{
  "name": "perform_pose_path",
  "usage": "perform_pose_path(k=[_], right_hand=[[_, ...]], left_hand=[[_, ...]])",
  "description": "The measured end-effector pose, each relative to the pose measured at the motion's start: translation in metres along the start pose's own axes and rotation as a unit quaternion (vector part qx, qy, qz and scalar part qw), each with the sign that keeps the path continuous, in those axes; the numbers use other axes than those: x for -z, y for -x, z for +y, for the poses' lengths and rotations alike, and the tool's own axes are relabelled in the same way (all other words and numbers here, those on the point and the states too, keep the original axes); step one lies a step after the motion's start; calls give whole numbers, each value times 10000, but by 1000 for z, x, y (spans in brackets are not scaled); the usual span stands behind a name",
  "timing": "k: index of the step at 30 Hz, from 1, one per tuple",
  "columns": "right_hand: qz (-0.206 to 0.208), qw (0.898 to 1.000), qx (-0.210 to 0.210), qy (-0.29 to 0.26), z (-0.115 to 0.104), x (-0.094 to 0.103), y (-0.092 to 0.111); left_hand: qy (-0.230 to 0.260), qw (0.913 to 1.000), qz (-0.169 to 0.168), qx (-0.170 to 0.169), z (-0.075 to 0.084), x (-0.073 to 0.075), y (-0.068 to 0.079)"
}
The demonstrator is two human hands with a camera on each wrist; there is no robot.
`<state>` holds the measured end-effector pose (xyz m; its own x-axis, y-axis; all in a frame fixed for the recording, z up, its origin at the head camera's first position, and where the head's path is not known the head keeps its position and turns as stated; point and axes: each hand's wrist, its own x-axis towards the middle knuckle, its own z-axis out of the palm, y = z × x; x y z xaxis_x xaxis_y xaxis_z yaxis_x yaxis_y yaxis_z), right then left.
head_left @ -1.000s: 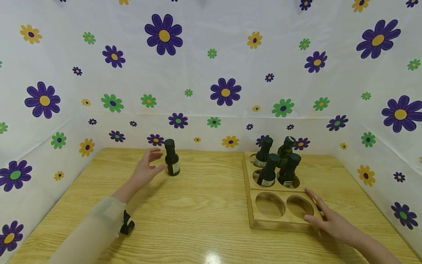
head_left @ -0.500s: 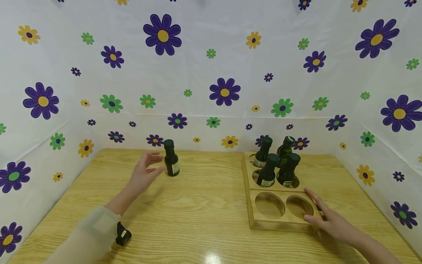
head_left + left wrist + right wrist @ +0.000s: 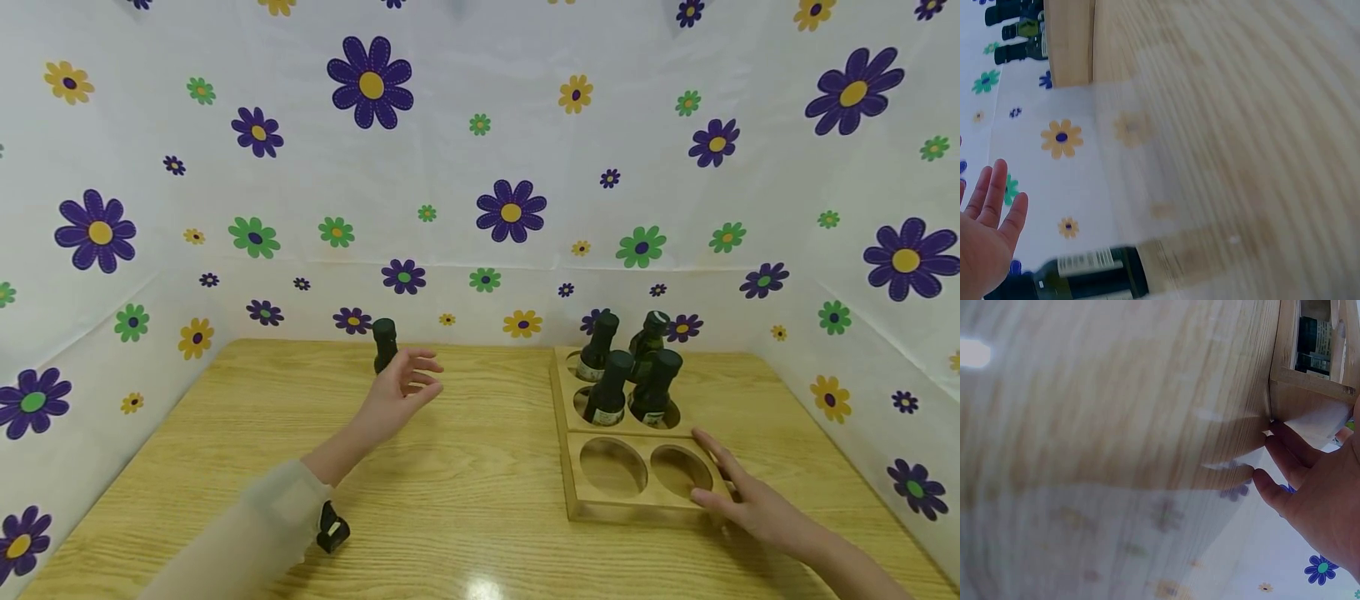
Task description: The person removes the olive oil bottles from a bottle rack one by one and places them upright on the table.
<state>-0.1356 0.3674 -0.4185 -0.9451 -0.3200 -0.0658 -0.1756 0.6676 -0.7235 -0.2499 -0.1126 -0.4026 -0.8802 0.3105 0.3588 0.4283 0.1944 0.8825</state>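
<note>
My left hand (image 3: 397, 392) is in front of a small dark glass bottle (image 3: 384, 337) with a black cap, hiding its lower part in the head view. Its fingers are loosely bent and hold nothing. The left wrist view shows that bottle (image 3: 1094, 275) standing on the table, its label visible, beside the hand (image 3: 985, 237). On the right is a wooden bottle rack (image 3: 645, 512) with round holes; similar bottles (image 3: 611, 392) fill the back holes, and the front two holes are vacant. My right hand (image 3: 765, 508) rests at the rack's front right corner, fingers extended along its side.
The wood-grain table (image 3: 480, 467) is enclosed by a white flower-print cloth (image 3: 450, 158) at the back and sides. A black wrist camera (image 3: 332, 529) hangs under the left sleeve.
My left hand drew slightly back from the bottle's left side, then moved right across its front. The bottle, the rack and my right hand stay in place.
</note>
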Motion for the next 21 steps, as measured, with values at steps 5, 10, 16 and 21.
perform_pose_path(k=[5, 10, 16, 21], right_hand=[[30, 10000, 33, 7, 0, 0, 0], [40, 9999, 103, -24, 0, 0, 0], [85, 9998, 171, 2, -1, -1, 0], [108, 9998, 186, 1, 0, -1, 0]], left_hand=[[146, 9991, -371, -136, 9, -29, -12], [117, 9968, -704, -365, 15, -58, -24], [-54, 9932, -1013, -567, 21, -84, -39], [-113, 9917, -1153, -558, 28, -100, -52]])
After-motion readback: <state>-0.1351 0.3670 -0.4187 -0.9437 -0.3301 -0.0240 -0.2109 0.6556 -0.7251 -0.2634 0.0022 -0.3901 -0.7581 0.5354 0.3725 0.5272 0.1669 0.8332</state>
